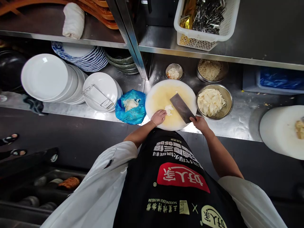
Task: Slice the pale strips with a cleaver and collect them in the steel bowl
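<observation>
My right hand (199, 123) is closed round the handle of a wide cleaver (182, 107), whose blade lies tilted over the round cutting board (154, 91). My left hand (159, 117) rests at the board's near left edge, its fingertips beside a small pale white piece of food (168, 109); whether it grips the piece is unclear. Right of the board stands a steel bowl (228, 106) of thin pale slices (210, 102). To the left sits a blue plastic bag (137, 115) with a white lump (130, 104) in it.
Behind the board are a small bowl of chopped bits (174, 73) and a bowl of shreds (209, 69). Stacked white plates (45, 77) stand left, with a wire rack (97, 95) on one stack. A white basket (206, 36) sits on the shelf above. Another board (280, 129) is far right.
</observation>
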A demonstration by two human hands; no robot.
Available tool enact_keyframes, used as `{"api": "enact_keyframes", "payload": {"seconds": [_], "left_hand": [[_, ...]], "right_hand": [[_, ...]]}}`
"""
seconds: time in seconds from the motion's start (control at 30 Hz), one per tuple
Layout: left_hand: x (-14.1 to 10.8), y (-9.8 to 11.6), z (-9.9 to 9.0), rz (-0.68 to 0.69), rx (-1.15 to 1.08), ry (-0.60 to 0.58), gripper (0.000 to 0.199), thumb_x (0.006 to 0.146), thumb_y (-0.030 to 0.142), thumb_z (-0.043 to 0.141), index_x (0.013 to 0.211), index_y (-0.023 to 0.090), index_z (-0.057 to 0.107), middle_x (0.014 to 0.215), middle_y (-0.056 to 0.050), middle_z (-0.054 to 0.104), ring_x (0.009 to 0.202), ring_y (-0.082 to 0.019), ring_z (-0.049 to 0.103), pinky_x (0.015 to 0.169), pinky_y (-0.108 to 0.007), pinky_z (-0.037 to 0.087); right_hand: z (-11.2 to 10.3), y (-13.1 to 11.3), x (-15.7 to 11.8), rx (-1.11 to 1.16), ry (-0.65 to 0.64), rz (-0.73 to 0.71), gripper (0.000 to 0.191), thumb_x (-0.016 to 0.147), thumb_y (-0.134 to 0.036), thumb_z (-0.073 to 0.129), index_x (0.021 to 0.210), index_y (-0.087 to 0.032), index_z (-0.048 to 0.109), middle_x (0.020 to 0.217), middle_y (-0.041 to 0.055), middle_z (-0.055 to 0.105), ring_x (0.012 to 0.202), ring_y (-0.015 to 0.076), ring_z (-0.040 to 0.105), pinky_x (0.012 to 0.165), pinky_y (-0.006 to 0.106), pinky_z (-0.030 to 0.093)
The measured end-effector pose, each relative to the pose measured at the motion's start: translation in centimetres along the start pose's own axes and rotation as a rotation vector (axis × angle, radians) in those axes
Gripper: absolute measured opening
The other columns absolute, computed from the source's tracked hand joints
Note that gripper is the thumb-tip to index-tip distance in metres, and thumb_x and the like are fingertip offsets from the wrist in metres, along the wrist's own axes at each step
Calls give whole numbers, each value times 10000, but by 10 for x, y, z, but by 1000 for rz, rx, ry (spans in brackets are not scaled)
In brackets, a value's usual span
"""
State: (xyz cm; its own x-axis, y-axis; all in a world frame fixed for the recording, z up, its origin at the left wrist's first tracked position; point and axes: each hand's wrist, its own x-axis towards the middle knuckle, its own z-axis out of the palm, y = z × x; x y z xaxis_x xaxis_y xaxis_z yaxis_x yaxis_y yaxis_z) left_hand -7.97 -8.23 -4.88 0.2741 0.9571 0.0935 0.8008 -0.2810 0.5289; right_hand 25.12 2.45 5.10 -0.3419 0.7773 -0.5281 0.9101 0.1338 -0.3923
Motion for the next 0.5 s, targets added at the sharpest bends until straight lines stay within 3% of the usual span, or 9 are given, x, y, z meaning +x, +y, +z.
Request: {"api": "enact_keyframes", "payload": {"seconds": [0.13,0.23,0.4,0.5], "left_hand": [[2,1,-2,-11,-11,-1,432,839,107,548,1246,155,684,1330,-136,629,1285,-265,546,1161,-510,425],[2,2,-2,-9,-4,-4,428,839,107,547,1240,158,689,1333,-132,628,1275,-268,553,1158,-511,427],[-1,2,-2,-2,10,12,395,860,126,537,1221,154,695,1328,-118,633,1268,-255,557,1148,-480,428],[4,3,-8,-10,-6,18,310,888,170,530,1127,173,727,1246,-100,672,1181,-237,601,1099,-449,457]], "right_hand": [[7,-4,-3,157,-117,102,401,941,-540,501,787,-192,630,563,30,603,555,185,588,551,266,411],[6,2,-1,227,-133,162,372,935,-527,508,818,-193,623,529,7,576,473,166,543,499,261,399],[-6,14,2,162,-67,156,375,947,-492,496,1007,-165,671,580,22,619,487,180,553,535,279,429],[-9,11,1,86,2,133,400,960,-468,496,1083,-143,694,710,80,689,622,216,626,631,297,458]]}}
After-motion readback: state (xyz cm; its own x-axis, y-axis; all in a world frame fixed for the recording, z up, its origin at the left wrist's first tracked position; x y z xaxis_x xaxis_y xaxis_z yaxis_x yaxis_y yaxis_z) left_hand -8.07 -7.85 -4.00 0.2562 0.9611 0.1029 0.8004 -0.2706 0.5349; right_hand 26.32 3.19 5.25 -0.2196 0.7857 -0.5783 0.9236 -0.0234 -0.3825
